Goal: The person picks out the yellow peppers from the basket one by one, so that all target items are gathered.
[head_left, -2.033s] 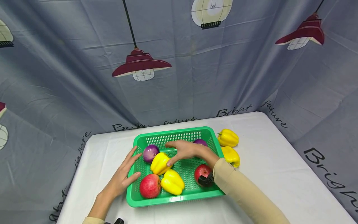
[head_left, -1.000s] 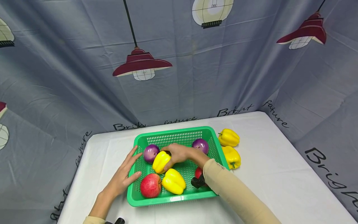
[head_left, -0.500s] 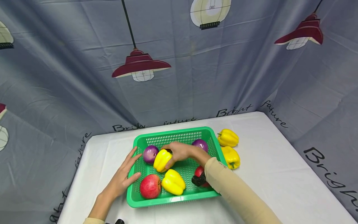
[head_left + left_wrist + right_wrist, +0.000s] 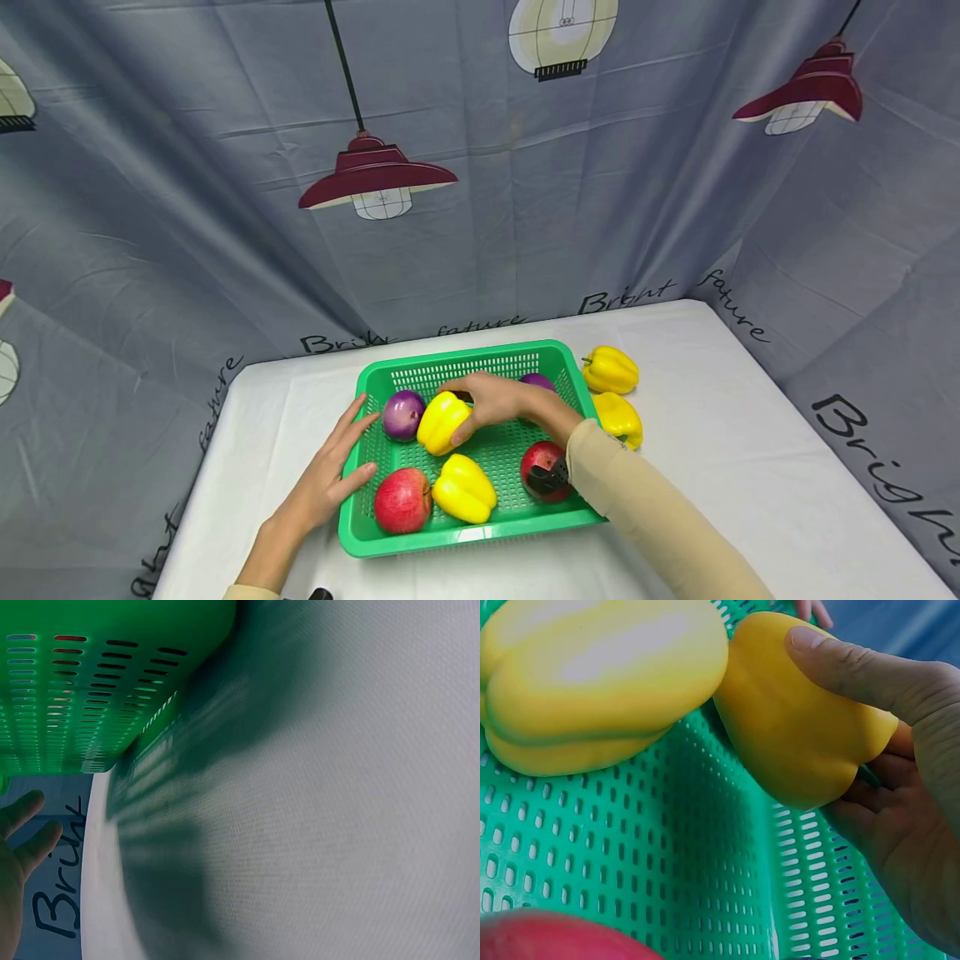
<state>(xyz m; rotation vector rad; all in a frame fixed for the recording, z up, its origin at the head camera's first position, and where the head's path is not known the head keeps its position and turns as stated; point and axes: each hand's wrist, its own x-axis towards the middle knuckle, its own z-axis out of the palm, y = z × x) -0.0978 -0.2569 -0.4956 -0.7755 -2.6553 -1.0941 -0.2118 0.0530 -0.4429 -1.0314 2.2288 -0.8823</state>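
In the head view my right hand (image 4: 491, 400) grips a yellow bell pepper (image 4: 441, 423) inside the green plastic basket (image 4: 420, 546). The right wrist view shows the thumb on top of the pepper (image 4: 795, 712) and fingers beneath it. My left hand (image 4: 326, 471), fingers extended, rests at the basket's left rim. A second yellow bell pepper (image 4: 465, 490) lies in the basket's front, beside a red apple (image 4: 402, 500). Another apple (image 4: 542, 461), partly covered by the wrist camera, lies at right. A round purple onion-like thing (image 4: 402, 415) sits at left; another (image 4: 537, 381) is mostly behind my right hand.
Two yellow bell peppers, a rear one (image 4: 611, 369) and a nearer one (image 4: 621, 419), lie on the white-covered table (image 4: 735, 442) right of the basket. A grey printed curtain (image 4: 480, 250) hangs behind and beside the table.
My right hand has closed round the yellow pepper and shifted it up and to the right, away from the front pepper. The left hand stays at the rim.
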